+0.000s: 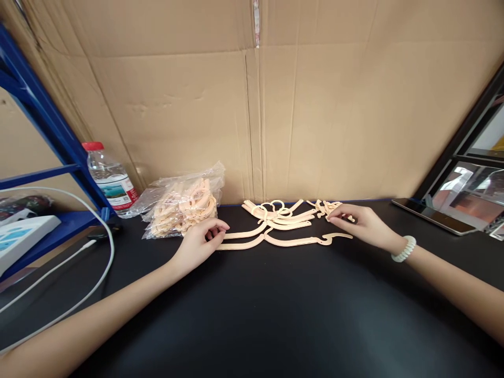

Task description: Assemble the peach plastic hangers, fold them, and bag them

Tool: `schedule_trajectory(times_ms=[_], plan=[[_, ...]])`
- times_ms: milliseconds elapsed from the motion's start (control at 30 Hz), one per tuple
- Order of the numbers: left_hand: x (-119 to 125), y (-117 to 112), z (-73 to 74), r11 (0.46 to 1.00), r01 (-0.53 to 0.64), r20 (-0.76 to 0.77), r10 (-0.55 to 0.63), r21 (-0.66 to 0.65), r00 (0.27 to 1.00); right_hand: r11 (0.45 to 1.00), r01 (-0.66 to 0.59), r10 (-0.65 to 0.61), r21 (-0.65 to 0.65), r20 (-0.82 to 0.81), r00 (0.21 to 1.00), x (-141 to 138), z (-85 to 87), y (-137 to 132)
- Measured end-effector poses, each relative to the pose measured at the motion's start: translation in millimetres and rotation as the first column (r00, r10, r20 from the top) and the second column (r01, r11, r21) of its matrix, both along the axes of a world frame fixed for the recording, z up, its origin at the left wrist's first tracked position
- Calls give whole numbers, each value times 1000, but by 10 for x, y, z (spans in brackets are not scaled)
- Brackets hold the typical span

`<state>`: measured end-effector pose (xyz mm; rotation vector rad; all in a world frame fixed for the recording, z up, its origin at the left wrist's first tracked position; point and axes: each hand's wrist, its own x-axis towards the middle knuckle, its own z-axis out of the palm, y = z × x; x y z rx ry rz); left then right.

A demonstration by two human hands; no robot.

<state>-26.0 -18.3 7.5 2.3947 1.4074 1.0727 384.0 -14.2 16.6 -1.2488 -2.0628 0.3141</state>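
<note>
Lots to go, we figured: bagged parts (185,207) sat at 11 o'clock, left hand (197,242) with fingers curled over the front strips (291,242), seemingly joined at 12. Loose strips (291,226) lay behind; small bits (322,207) at 1, right hand (364,226) fingertips bunched there. Couldn't tell if either pinched anything.

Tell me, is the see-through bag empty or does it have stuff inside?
Stuff inside: many peach-coloured pieces show through the see-through bag.
</note>
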Motion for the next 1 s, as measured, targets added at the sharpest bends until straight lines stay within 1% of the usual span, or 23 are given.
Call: schedule_trajectory(times_ms=[67, 167, 267, 367, 433, 533, 633, 800, 900, 1000], plan=[[0, 1, 8, 1000, 4, 6, -4, -14, 1000, 994, 104, -104, 15, -26, 994, 93, 23, 38], [4, -2, 40, 999, 11, -4, -11, -35, 1000, 972, 237, -236, 6, -38, 971, 230, 50, 100], [3, 5, 92, 999, 6, -40, -8, -47, 999, 951, 310, -310, 8, -32, 950, 327, 70, 151], [7, 17, 144, 999, 14, -87, -18, -48, 996, 939, 342, -341, 26, -25, 940, 377, 83, 187], [22, 27, 167, 998, 42, -117, -48, -51, 992, 940, 339, -339, 30, -8, 941, 396, 90, 208], [67, 46, 181, 991, 92, -198, -109, -93, 974, 953, 303, -304, 27, 40, 952, 434, 87, 247], [123, 71, 186, 986, 98, -270, -132, -137, 954, 966, 258, -259, 16, 105, 960, 501, 65, 296], [179, 127, 182, 980, 108, -287, -153, -164, 946, 984, 177, -178, 20, 209, 962, 591, 5, 365], [178, 170, 151, 983, 113, -293, -150, -142, 944, 994, 105, -111, 38, 256, 960, 599, -37, 396], [169, 198, 117, 985, 123, -276, -152, -117, 949, 996, 67, -79, 53, 281, 956, 596, -86, 427]])
